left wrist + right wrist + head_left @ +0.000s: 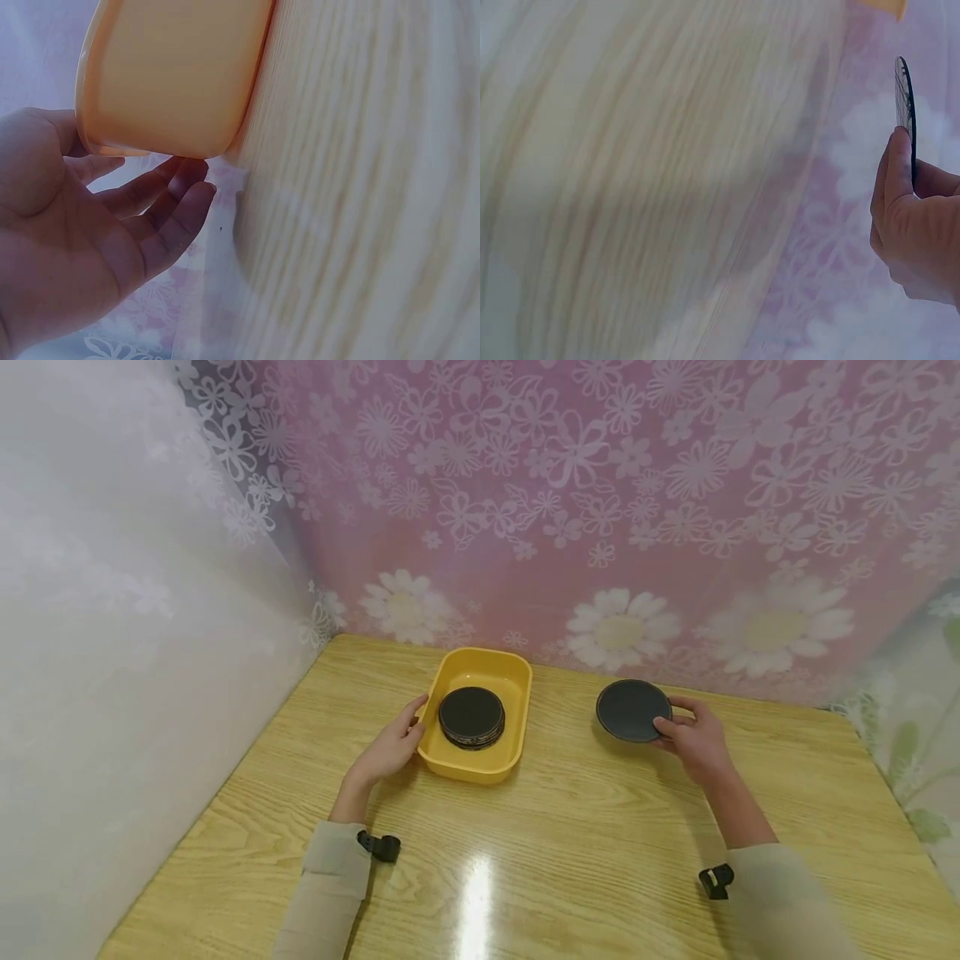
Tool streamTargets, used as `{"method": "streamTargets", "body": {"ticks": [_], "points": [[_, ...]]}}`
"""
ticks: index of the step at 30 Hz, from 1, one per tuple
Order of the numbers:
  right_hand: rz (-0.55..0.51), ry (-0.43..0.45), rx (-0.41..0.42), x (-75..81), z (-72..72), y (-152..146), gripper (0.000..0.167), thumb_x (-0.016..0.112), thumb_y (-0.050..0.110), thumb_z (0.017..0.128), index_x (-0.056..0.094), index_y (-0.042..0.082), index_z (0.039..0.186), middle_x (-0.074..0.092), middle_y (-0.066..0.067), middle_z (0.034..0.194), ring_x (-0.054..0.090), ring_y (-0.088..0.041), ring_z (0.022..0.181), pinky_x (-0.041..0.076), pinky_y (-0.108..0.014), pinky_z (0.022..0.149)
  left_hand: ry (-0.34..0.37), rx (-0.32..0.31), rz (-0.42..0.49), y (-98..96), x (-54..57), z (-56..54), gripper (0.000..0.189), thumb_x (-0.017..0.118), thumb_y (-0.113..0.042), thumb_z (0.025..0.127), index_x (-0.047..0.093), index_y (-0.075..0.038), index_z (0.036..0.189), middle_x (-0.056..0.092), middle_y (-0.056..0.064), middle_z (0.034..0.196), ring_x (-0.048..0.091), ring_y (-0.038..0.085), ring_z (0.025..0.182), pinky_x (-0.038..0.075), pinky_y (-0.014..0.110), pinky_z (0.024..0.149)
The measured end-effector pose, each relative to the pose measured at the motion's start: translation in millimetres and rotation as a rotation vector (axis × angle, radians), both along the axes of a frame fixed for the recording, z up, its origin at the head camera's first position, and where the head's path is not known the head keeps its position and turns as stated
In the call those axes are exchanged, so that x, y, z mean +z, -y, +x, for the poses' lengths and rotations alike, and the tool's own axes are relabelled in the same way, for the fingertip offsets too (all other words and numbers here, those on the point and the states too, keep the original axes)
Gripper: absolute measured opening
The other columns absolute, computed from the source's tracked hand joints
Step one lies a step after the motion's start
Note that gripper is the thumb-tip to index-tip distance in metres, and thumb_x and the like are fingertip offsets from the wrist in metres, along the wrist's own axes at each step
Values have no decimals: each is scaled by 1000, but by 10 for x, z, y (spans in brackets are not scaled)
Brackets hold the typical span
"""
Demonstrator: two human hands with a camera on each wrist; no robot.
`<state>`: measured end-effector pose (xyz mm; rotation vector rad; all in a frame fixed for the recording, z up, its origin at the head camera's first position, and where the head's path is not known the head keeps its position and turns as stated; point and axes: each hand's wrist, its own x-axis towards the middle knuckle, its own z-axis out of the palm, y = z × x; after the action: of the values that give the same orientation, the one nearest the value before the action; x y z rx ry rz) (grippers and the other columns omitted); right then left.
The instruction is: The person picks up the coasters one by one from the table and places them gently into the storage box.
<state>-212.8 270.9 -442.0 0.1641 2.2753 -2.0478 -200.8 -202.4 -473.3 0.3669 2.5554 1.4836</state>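
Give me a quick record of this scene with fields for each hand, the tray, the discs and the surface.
Left hand: left hand rests against the left side of the yellow tray, fingers straight.
Right hand: right hand pinches a single black disc, held clear of the table.
Tray contents: stack of black discs.
Surface: wooden table.
Background: pink flowered curtain.
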Motion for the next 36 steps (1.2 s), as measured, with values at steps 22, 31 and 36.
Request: {"method": "streamTargets", "body": {"ticks": [22,31,36], "points": [[-22,35,136,228,-178,1497,57,57,0,98,34,-4,150,57,-22,112,70,-10,76,58,-29,75,2,4,-3,-4,37,12,55,34,-19,108,17,-13,160,44,28,145,55,34,113,44,39,84],[91,-12,172,212,-289,2015,51,60,-1,95,44,-6,143,62,-30,110,71,-18,71,59,-37,72,3,-2,20,0,16,-21,55,34,-16,108,18,-13,160,47,30,140,55,26,83,44,35,72],[165,-13,177,172,-351,2248,49,62,-1,94,48,-6,140,63,-26,104,72,-31,82,57,-46,78,-5,2,20,9,9,-25,55,35,-16,108,18,-12,160,47,30,140,57,28,91,44,35,74]]}}
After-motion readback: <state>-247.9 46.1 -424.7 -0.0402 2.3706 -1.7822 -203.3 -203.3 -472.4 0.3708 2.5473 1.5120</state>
